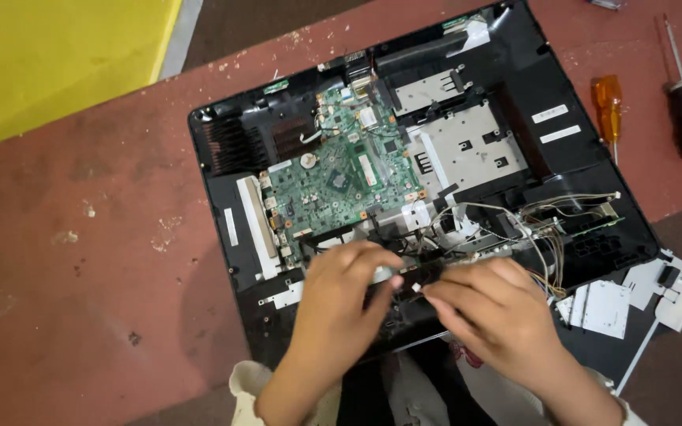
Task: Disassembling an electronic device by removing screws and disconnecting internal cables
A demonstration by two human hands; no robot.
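At the near edge of the opened black computer chassis [515, 63], a narrow black strip [410, 278] is pinched between the left hand [339, 304] and right hand [492, 312], apparently mid-removal; a careful lift clear of the loose wires [542, 237] is judged necessary.

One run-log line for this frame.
left hand: grips black strip | right hand: grips same strip | under: opened computer chassis, green circuit board | beside: two screwdrivers

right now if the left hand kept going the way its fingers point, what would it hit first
Probably the black strip both hands grip: the left hand points up-right at it, with the tangle of wires beyond. Depth is unclear.
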